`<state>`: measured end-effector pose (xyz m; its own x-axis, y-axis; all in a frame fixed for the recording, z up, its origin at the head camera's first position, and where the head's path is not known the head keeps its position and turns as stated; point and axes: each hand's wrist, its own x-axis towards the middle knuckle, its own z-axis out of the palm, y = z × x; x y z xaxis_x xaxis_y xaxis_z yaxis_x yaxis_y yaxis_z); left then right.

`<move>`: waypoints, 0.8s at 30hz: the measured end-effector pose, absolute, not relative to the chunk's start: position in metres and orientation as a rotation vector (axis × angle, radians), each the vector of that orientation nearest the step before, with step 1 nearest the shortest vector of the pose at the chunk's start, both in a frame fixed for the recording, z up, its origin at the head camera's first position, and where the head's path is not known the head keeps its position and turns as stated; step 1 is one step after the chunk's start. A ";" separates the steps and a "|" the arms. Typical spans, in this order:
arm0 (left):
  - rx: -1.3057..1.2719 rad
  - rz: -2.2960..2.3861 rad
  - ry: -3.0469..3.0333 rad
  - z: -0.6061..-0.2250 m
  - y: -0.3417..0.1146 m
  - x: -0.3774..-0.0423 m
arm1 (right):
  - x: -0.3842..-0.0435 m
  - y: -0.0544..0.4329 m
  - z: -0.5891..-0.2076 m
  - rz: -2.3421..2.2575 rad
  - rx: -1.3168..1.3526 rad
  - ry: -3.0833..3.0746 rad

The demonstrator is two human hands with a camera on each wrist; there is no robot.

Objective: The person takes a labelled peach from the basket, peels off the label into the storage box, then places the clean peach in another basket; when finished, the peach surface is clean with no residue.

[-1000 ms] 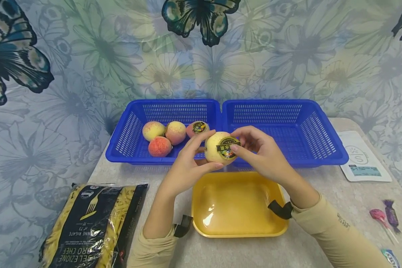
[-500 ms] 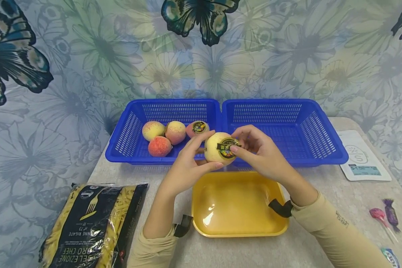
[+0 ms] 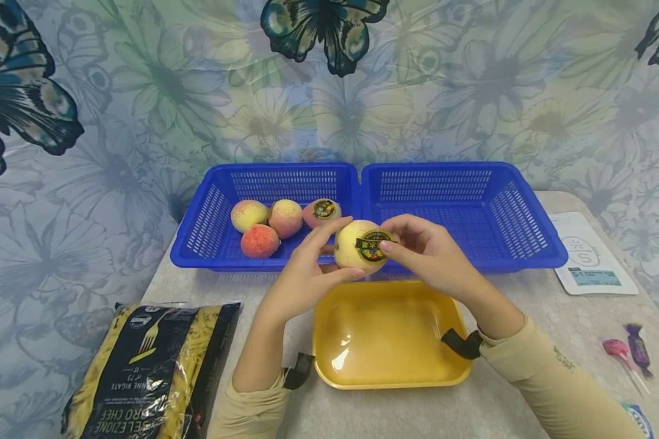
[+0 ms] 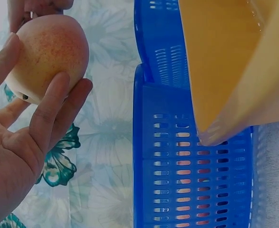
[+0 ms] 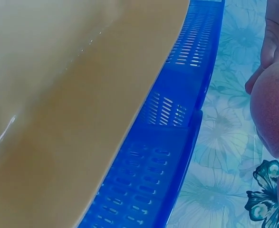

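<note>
In the head view a pale yellow peach [image 3: 352, 251] is held up over the back rim of a yellow tray [image 3: 390, 360]. My left hand [image 3: 304, 277] grips it from the left, thumb below and fingers above and behind. A round black-and-gold sticker [image 3: 369, 244] faces me on the peach's right side. My right hand [image 3: 431, 253] pinches the sticker's right edge between thumb and curled fingers. From the left wrist, the peach [image 4: 53, 54] shows its reddish-orange side, cupped by the left fingers. Its pink side [image 5: 274, 109] appears at the right wrist view's edge.
Several peaches lie in the left blue basket [image 3: 198, 253], one with a similar sticker [image 3: 324, 209]. Beside it stands a second blue basket [image 3: 472, 259]. A pasta bag [image 3: 154, 372] lies at left. A white kitchen scale [image 3: 587, 253], lollipop [image 3: 617, 349] and purple-wrapped candy [image 3: 637, 349] lie at right.
The right hand's upper fingers have lowered slightly at the sticker's right edge. The peach stays in the left hand, almost in the same place. The head view has shifted a little.
</note>
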<state>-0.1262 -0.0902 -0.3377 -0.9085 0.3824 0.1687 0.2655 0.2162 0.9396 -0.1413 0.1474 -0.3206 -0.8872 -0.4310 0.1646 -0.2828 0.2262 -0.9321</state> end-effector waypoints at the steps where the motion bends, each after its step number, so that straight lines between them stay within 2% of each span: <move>1: 0.634 1.795 2.370 -0.338 -0.090 -0.126 | -0.141 0.148 -0.321 -1.750 -0.684 2.356; 24: 0.566 1.746 2.384 -0.337 -0.096 -0.130 | -0.124 0.183 -0.327 -1.832 -0.661 2.357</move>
